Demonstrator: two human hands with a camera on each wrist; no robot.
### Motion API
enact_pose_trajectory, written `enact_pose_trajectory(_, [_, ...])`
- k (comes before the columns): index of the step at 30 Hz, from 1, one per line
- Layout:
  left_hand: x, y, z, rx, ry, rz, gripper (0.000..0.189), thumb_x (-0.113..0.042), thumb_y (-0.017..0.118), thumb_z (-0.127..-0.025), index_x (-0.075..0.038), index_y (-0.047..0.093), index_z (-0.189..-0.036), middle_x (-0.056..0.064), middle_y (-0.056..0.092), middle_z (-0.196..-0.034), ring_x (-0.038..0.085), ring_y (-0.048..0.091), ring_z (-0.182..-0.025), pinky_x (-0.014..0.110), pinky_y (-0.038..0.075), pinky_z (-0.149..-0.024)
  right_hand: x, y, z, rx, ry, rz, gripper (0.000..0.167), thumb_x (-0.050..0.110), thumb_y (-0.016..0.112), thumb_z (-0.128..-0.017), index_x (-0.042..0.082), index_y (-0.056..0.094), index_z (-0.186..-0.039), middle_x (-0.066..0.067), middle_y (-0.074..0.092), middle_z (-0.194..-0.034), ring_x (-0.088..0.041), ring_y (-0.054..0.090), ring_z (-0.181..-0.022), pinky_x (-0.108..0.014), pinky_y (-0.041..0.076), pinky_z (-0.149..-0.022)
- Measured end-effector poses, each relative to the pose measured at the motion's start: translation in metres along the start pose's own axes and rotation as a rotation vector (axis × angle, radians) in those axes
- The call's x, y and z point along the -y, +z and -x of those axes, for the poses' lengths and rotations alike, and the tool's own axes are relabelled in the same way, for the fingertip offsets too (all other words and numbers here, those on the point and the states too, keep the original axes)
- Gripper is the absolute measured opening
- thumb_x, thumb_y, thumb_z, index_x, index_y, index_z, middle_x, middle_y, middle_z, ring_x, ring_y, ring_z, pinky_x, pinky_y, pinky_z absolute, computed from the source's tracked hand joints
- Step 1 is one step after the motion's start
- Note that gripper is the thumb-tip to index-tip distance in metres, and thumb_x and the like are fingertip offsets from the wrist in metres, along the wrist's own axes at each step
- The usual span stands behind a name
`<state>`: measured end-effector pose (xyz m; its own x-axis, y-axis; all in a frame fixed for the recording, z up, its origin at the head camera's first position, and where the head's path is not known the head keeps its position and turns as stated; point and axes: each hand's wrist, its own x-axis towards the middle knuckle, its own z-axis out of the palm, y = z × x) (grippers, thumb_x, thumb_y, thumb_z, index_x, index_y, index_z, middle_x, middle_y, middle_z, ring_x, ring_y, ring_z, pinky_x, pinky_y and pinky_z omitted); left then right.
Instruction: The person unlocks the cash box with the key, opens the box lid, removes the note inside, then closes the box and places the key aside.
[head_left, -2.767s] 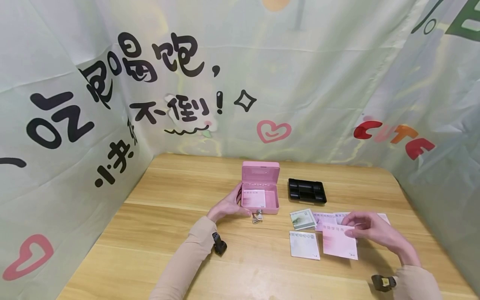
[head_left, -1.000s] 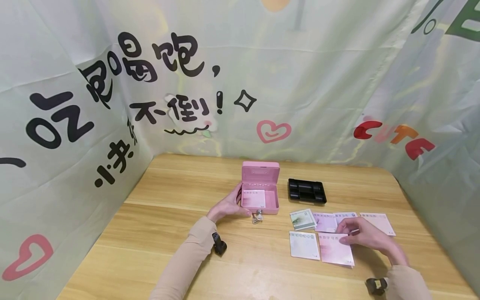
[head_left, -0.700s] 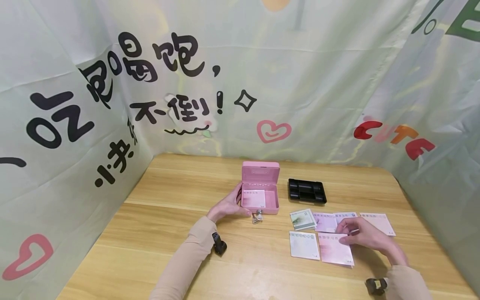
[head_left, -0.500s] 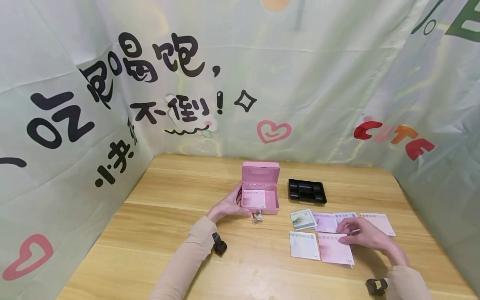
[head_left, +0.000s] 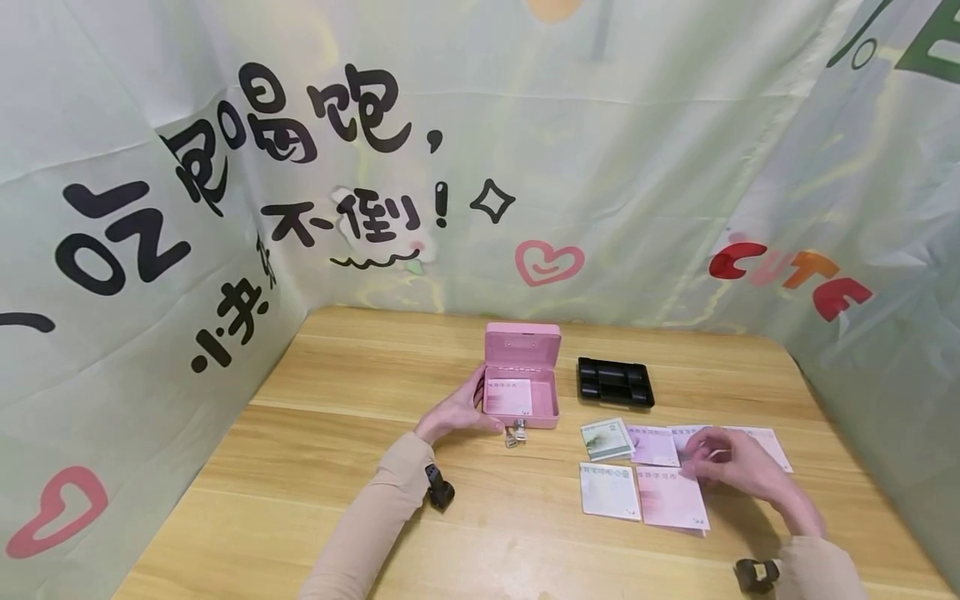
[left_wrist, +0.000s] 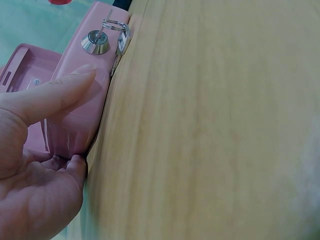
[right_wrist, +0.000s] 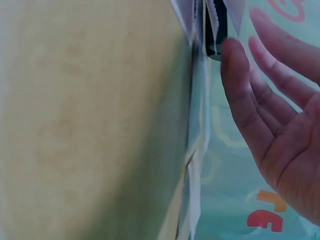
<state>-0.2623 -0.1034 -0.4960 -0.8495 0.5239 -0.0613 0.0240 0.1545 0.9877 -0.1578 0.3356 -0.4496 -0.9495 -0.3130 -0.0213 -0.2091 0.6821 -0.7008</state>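
Pink box [head_left: 521, 372], lid up: gripped at nine o'clock by the left hand [head_left: 459, 413]; keys [head_left: 512, 438] at six o'clock could snag paper. Loose pink note [head_left: 670, 500], four o'clock from box: right hand [head_left: 738, 467] just beside, fingers loosely parted, holding nothing; a brushed edge could scatter neighbouring notes [head_left: 652, 447]. Green note [head_left: 606, 441] lies between; black tray [head_left: 615, 388], three o'clock.

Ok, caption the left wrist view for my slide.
Left hand gripping an open pink box, keys at its lock.

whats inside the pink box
A pink printed paper lies inside the pink box, toward the left, with bare pink floor to its right. Anything beneath the paper is covered, so more sheets can't be ruled out.
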Motion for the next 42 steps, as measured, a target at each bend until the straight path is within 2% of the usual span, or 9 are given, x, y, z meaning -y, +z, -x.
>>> enact_pose_trajectory(3, [0.000, 0.000, 0.000, 0.001, 0.005, -0.005, 0.126, 0.009, 0.080, -0.069, -0.011, -0.002, -0.163, 0.014, 0.007, -0.171, 0.029, 0.007, -0.159, 0.043, 0.009, -0.132, 0.007, 0.000, -0.001, -0.140, -0.019, 0.062, 0.021, 0.007, 0.078, -0.083, -0.003, 0.067, -0.097, -0.002, 0.068, -0.079, 0.002, 0.058, -0.065, -0.021, 0.054, -0.056])
enact_pose_trajectory(7, [0.000, 0.000, 0.000, 0.001, 0.012, -0.016, 0.127, 0.009, 0.080, -0.068, -0.011, -0.002, -0.163, 0.014, 0.005, -0.171, 0.031, 0.006, -0.159, 0.045, 0.007, -0.131, 0.024, 0.000, -0.007, -0.306, -0.041, 0.117, 0.023, 0.008, 0.079, -0.083, -0.002, 0.069, -0.101, -0.002, 0.068, -0.082, 0.008, 0.056, -0.070, -0.015, 0.052, -0.060])
enact_pose_trajectory(11, [-0.001, 0.001, 0.000, -0.007, 0.002, -0.024, 0.126, 0.009, 0.081, -0.068, -0.011, 0.000, -0.163, 0.013, 0.004, -0.172, 0.029, 0.005, -0.159, 0.045, 0.006, -0.132, 0.045, 0.003, -0.019, -0.366, -0.093, 0.085, 0.025, 0.010, 0.078, -0.085, -0.001, 0.070, -0.106, -0.009, 0.071, -0.089, 0.011, 0.057, -0.076, -0.010, 0.054, -0.066])
enact_pose_trajectory(15, [-0.002, 0.002, 0.000, -0.011, -0.007, -0.019, 0.126, 0.009, 0.081, -0.068, -0.009, -0.001, -0.163, 0.014, 0.003, -0.172, 0.030, 0.004, -0.159, 0.045, 0.006, -0.132, 0.066, 0.008, -0.034, -0.333, -0.164, 0.043, 0.024, 0.008, 0.077, -0.086, 0.002, 0.070, -0.108, -0.014, 0.073, -0.096, 0.010, 0.058, -0.081, -0.012, 0.057, -0.071])
enact_pose_trajectory(19, [-0.002, 0.003, 0.000, -0.013, -0.018, -0.016, 0.126, 0.009, 0.081, -0.068, -0.008, -0.002, -0.162, 0.014, 0.002, -0.171, 0.030, 0.003, -0.159, 0.044, 0.005, -0.132, 0.086, 0.015, -0.050, -0.272, -0.212, 0.033, 0.024, 0.008, 0.077, -0.086, 0.004, 0.071, -0.109, -0.013, 0.074, -0.100, 0.003, 0.062, -0.084, -0.017, 0.059, -0.074])
enact_pose_trajectory(27, [-0.003, 0.003, 0.000, -0.017, -0.022, -0.024, 0.127, 0.009, 0.081, -0.068, -0.008, -0.001, -0.162, 0.014, 0.003, -0.171, 0.031, 0.004, -0.159, 0.046, 0.006, -0.131, 0.112, 0.031, -0.088, -0.141, -0.274, 0.014, 0.027, 0.005, 0.075, -0.088, -0.001, 0.069, -0.113, -0.019, 0.073, -0.107, -0.032, 0.071, -0.095, -0.038, 0.063, -0.084])
enact_pose_trajectory(29, [-0.002, 0.002, -0.001, -0.014, -0.021, -0.022, 0.126, 0.009, 0.081, -0.068, -0.008, -0.002, -0.162, 0.015, 0.002, -0.171, 0.031, 0.003, -0.159, 0.046, 0.006, -0.131, 0.116, 0.035, -0.098, -0.102, -0.282, 0.011, 0.028, 0.004, 0.074, -0.088, -0.001, 0.069, -0.115, -0.019, 0.073, -0.108, -0.037, 0.070, -0.099, -0.041, 0.063, -0.086])
enact_pose_trajectory(35, [-0.004, 0.002, 0.000, -0.015, -0.025, -0.005, 0.127, 0.010, 0.081, -0.068, -0.009, -0.001, -0.163, 0.014, 0.004, -0.171, 0.030, 0.004, -0.159, 0.045, 0.006, -0.132, 0.127, 0.048, -0.127, -0.009, -0.286, -0.006, 0.029, 0.000, 0.071, -0.088, -0.006, 0.067, -0.116, -0.026, 0.071, -0.112, -0.039, 0.070, -0.104, -0.051, 0.060, -0.091])
enact_pose_trajectory(42, [-0.006, 0.003, 0.001, -0.011, -0.021, -0.007, 0.128, 0.009, 0.081, -0.068, -0.012, -0.002, -0.163, 0.013, 0.003, -0.172, 0.028, 0.003, -0.159, 0.045, 0.005, -0.132, 0.131, 0.066, -0.156, 0.109, -0.250, -0.028, 0.031, -0.001, 0.071, -0.087, -0.008, 0.065, -0.116, -0.027, 0.070, -0.115, -0.039, 0.069, -0.107, -0.050, 0.059, -0.097])
